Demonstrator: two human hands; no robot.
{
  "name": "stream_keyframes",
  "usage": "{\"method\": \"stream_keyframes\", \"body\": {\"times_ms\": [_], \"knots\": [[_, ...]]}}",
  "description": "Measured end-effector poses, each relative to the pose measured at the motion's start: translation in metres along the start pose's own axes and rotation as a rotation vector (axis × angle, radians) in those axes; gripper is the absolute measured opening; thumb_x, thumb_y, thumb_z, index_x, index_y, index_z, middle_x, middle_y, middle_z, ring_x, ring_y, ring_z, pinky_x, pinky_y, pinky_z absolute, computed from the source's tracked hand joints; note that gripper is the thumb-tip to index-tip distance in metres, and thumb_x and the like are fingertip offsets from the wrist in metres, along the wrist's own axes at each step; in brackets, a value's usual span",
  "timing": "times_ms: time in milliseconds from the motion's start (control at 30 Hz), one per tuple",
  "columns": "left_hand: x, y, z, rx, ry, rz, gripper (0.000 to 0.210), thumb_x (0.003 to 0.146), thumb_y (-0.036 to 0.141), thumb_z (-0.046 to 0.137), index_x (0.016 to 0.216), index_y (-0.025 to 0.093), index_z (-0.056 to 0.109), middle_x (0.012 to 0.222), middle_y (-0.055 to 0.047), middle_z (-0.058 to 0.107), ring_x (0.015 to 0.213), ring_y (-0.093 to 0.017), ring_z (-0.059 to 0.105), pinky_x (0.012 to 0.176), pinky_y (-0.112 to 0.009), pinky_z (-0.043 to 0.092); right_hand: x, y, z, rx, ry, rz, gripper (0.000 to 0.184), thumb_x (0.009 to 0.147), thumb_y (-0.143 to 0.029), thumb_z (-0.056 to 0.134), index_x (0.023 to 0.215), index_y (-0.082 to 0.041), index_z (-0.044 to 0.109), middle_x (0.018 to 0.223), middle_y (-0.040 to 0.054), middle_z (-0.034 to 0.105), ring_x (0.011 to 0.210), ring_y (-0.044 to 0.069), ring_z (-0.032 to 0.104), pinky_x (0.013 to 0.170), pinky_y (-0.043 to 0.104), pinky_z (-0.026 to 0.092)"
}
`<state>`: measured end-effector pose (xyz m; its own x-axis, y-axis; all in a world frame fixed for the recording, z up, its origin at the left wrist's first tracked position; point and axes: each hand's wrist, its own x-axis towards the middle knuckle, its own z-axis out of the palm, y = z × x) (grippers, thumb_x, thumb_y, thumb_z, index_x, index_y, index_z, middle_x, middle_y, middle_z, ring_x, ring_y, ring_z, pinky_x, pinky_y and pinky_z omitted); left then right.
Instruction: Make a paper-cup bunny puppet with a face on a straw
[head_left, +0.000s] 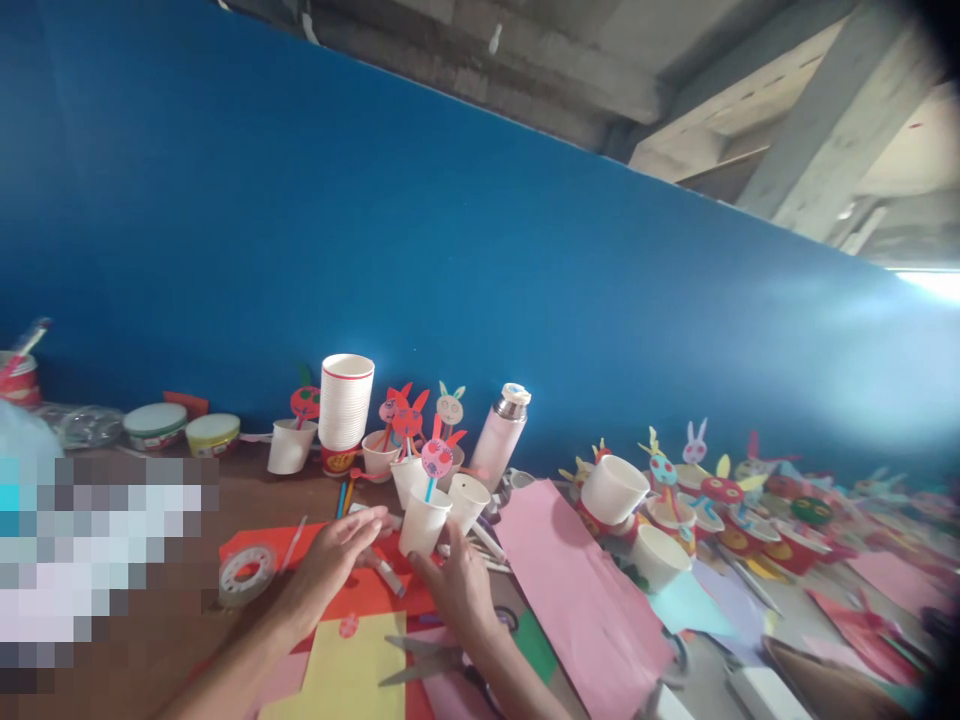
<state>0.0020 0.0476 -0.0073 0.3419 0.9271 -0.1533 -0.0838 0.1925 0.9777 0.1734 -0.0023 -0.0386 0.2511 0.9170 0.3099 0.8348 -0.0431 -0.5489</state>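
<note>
A white paper cup [424, 522] stands between my hands, with a pink paper rabbit face [436, 458] on a blue stick rising out of it. My left hand [341, 550] is to its left, fingers stretched out and apart from the cup, holding nothing. Close against the cup's lower right side is my right hand [463, 585], its thumb and fingers spread; whether they touch the cup is hard to tell. Scissors [427, 668] lie partly opened beneath my right wrist, over yellow paper [352, 660]. Red paper [259, 540] lies under my left hand.
Behind stand a tall stack of paper cups [346, 400], a pink thermos [501, 435] and several cups with paper animal faces. Tape [247, 574] lies on the left. Pink paper [574, 590] covers the right, beside more cups [660, 556]. A blue wall [450, 220] rises behind.
</note>
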Motion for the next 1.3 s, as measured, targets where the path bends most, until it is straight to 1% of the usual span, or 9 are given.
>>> {"method": "stream_keyframes", "body": {"times_ms": [100,200,367,433,600,767,933,1100,1300], "knots": [[-0.004,0.003,0.003,-0.034,-0.067,-0.005,0.050,0.075,0.045,0.061,0.112,0.012,0.059,0.124,-0.017,0.059,0.089,-0.028,0.067,0.076,-0.036,0.051,0.002,0.000,0.006,0.043,-0.038,0.072,0.049,0.074,-0.033,0.062,0.118,-0.012,0.050,0.100,0.0168,0.067,0.092,0.032,0.063,0.075,0.038,0.047],[-0.006,0.005,0.003,-0.032,-0.088,-0.014,0.046,0.075,0.044,0.061,0.108,0.012,0.061,0.122,-0.016,0.061,0.079,-0.026,0.069,0.074,-0.036,0.051,0.003,0.000,0.007,0.065,-0.038,0.099,0.052,0.074,-0.032,0.062,0.119,-0.011,0.048,0.092,0.0151,0.069,0.087,0.031,0.064,0.072,0.038,0.046],[0.000,0.006,-0.008,0.057,-0.002,0.010,0.043,0.073,0.046,0.062,0.102,0.014,0.064,0.110,-0.014,0.068,0.104,-0.032,0.060,0.074,-0.035,0.050,0.002,-0.008,-0.006,0.217,-0.018,0.091,0.038,0.072,-0.029,0.062,0.108,-0.018,0.054,0.086,0.0059,0.068,0.072,0.021,0.062,0.061,0.026,0.043],[0.001,0.009,-0.011,0.029,-0.002,0.007,0.043,0.072,0.045,0.064,0.102,0.015,0.064,0.107,-0.013,0.069,0.108,-0.032,0.058,0.079,-0.038,0.049,0.000,-0.014,-0.012,0.281,-0.018,0.082,0.033,0.071,-0.029,0.062,0.101,-0.019,0.055,0.079,0.0020,0.066,0.064,0.017,0.058,0.056,0.023,0.039],[-0.007,0.010,-0.008,-0.208,-0.251,0.047,0.045,0.075,0.039,0.064,0.116,0.021,0.059,0.119,-0.008,0.064,0.115,-0.029,0.053,0.095,-0.041,0.040,-0.010,-0.035,-0.022,0.427,-0.129,0.096,0.035,0.069,-0.025,0.062,0.102,-0.019,0.057,0.065,-0.0041,0.057,0.054,0.012,0.048,0.051,0.021,0.036],[-0.011,-0.003,-0.008,-0.379,-0.311,0.054,0.055,0.077,0.035,0.063,0.128,0.022,0.049,0.122,-0.008,0.061,0.116,-0.029,0.051,0.096,-0.039,0.039,-0.017,-0.048,-0.026,0.483,-0.211,0.128,0.033,0.065,-0.022,0.064,0.097,-0.019,0.058,0.064,-0.0055,0.052,0.052,0.010,0.045,0.050,0.019,0.035],[-0.012,-0.004,-0.008,-0.433,-0.281,0.004,0.048,0.080,0.031,0.060,0.126,0.021,0.050,0.110,-0.008,0.067,0.107,-0.026,0.058,0.091,-0.036,0.043,-0.018,-0.048,-0.024,0.507,-0.248,0.105,0.030,0.066,-0.020,0.063,0.095,-0.019,0.057,0.059,-0.0074,0.048,0.050,0.009,0.045,0.047,0.018,0.033],[-0.015,-0.007,-0.008,-0.465,-0.355,-0.025,0.051,0.072,0.040,0.067,0.118,0.020,0.057,0.097,-0.008,0.072,0.095,-0.029,0.063,0.080,-0.035,0.048,-0.024,-0.049,-0.021,0.527,-0.301,0.049,0.030,0.066,-0.021,0.065,0.095,-0.018,0.056,0.058,-0.0080,0.046,0.049,0.007,0.041,0.045,0.017,0.030],[-0.018,-0.013,-0.017,-0.452,-0.446,-0.107,0.059,0.072,0.052,0.060,0.122,0.021,0.055,0.094,-0.010,0.072,0.088,-0.033,0.065,0.066,-0.036,0.051,-0.027,-0.053,-0.022,0.603,-0.358,-0.058,0.038,0.067,-0.019,0.065,0.104,-0.021,0.056,0.070,-0.0054,0.053,0.054,0.007,0.044,0.046,0.016,0.033]]}}
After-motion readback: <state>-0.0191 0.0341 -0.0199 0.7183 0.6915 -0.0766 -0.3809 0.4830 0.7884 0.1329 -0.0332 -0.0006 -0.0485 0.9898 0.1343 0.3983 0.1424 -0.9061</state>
